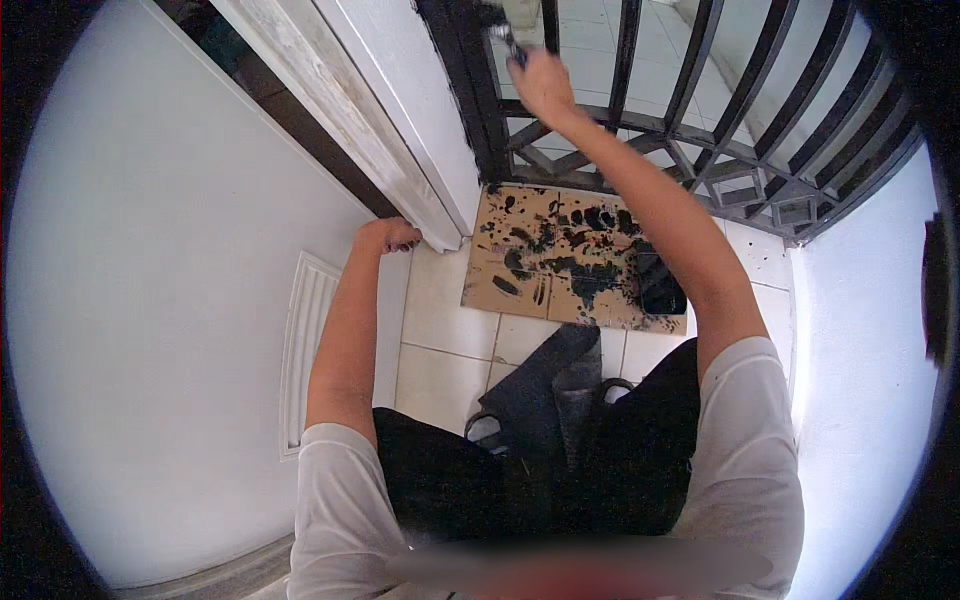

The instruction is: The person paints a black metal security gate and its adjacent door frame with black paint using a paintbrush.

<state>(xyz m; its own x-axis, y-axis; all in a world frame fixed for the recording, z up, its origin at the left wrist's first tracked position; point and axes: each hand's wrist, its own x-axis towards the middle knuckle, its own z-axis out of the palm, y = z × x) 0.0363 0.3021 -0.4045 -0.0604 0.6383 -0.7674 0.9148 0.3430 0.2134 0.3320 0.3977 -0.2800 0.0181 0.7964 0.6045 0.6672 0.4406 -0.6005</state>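
My right hand [547,90] is raised at the top, closed round the dark handle of a paintbrush [503,35]. Its dark head is against or close to the black post [465,95] at the left end of a metal gate [620,60]; I cannot tell whether they touch. My left hand [390,236] is lower, with curled fingers, between the white door [220,200] and the foot of the white door frame [440,225]. What those fingers hold, if anything, is hidden. Below the gate, a black paint tray [660,285] sits on paint-smeared cardboard [482,265], partly behind my right forearm.
White tiles [440,310] surround the cardboard, and a dark mat or cloth [535,375] lies by my feet. A pale wall [865,330] rises on the right. The door has a louvred vent [310,350] low down. More tiled floor shows through the gate bars.
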